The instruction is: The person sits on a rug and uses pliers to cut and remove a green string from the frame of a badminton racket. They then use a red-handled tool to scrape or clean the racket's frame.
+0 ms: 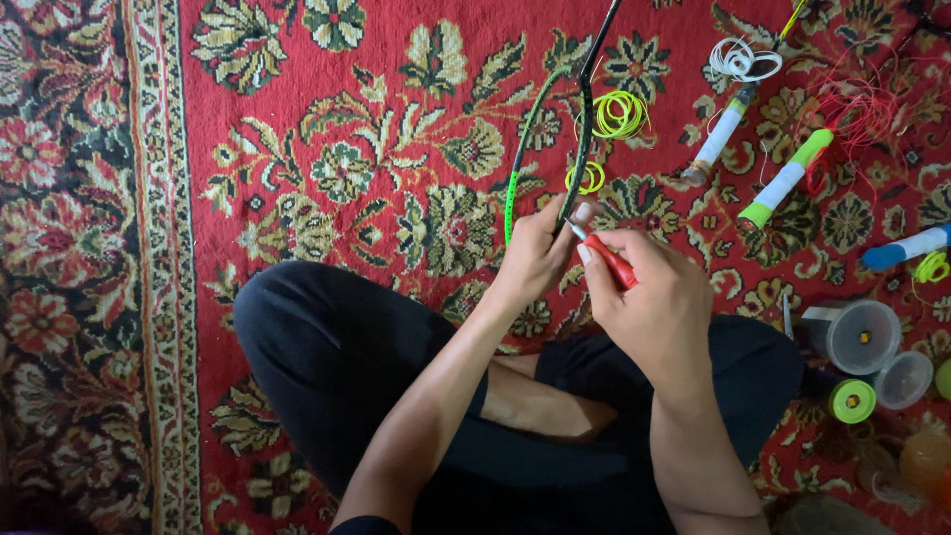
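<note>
1. Two hands are meeting over the red patterned carpet (297,119), which is lying under everything, above my crossed legs in black trousers (337,357).
2. I am gripping the green and black racket frame (580,129) with my left hand (535,253), fingers wrapped round its lower rim.
3. I am pinching a red-handled tool (609,260) in my right hand (654,297), tip touching the frame.
4. Yellow-green string coils (619,114) are lying just right of the frame.

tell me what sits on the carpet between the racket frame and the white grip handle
Yellow-green string coils lie between racket frame and white grip handle, in the head view.
</note>
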